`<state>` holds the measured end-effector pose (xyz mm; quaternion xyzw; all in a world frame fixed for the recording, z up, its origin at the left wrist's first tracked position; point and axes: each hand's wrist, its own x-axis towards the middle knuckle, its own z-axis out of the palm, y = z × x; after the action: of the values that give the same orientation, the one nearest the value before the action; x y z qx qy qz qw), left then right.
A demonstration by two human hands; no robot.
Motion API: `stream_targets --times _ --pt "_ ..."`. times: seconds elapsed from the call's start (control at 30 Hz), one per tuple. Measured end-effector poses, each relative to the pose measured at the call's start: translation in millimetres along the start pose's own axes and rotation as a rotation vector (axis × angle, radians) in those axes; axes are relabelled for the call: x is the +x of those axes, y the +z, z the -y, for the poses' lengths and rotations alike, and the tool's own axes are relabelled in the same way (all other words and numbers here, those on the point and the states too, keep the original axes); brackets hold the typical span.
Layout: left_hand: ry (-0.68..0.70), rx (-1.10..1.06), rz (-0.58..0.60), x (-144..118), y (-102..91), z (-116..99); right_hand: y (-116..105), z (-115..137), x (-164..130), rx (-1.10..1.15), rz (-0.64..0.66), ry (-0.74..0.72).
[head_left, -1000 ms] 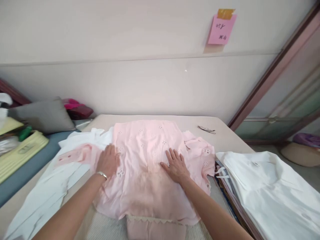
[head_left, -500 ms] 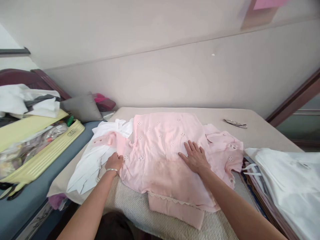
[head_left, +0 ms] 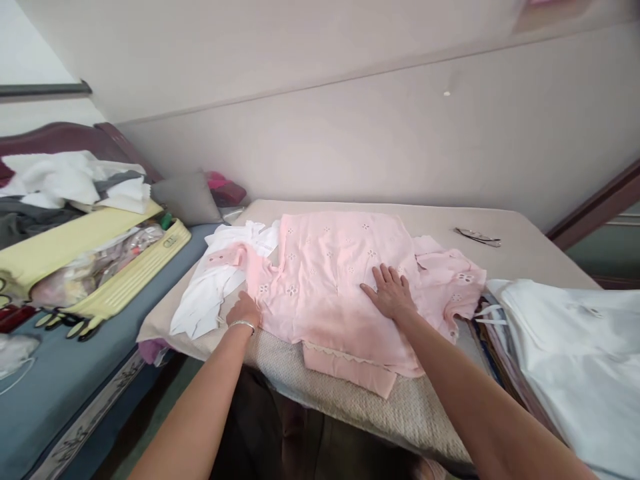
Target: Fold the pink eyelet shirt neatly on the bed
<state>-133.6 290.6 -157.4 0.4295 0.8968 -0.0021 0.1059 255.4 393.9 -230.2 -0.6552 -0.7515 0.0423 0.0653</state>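
Resting a right hand [head_left: 393, 291] flat on a pink garment [head_left: 340, 283] at the middle of a covered desk [head_left: 520, 233], in a grip spread well apart. Curling a left hand [head_left: 244, 311] at the same garment's left edge; impossible to tell whether clamped on cloth. Hemmed in on the left by white garments [head_left: 200, 303], partly covered by a pink sleeve [head_left: 227, 257], and on the right by a stack of folded clothes [head_left: 493, 350] topped in white, close against the opposite sleeve. Laid partly over a folded pink cloth [head_left: 345, 368], visible below the front hem. Set before a pale wall [head_left: 350, 147], with eyeglasses [head_left: 477, 237] toward the far right. Flanked farther left by a blue bed [head_left: 65, 380] bearing a yellow suitcase [head_left: 135, 280] full of small items and a grey cushion [head_left: 185, 199].
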Motion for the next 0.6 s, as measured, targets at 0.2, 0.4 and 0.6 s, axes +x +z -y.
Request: stream_targets --times 0.2,0.4,0.6 --pt "0.603 0.095 -0.207 -84.0 6.0 3.6 -47.4 12.8 -75.1 0.129 0.018 -0.045" --pt "1.158 0.166 -0.163 -127.2 43.5 -2.4 -63.1 12.0 -204.2 0.204 -0.013 -0.475" --pt "1.188 0.134 -0.200 -117.0 46.3 -15.1 -50.8 19.6 -199.1 0.085 -0.047 -0.572"
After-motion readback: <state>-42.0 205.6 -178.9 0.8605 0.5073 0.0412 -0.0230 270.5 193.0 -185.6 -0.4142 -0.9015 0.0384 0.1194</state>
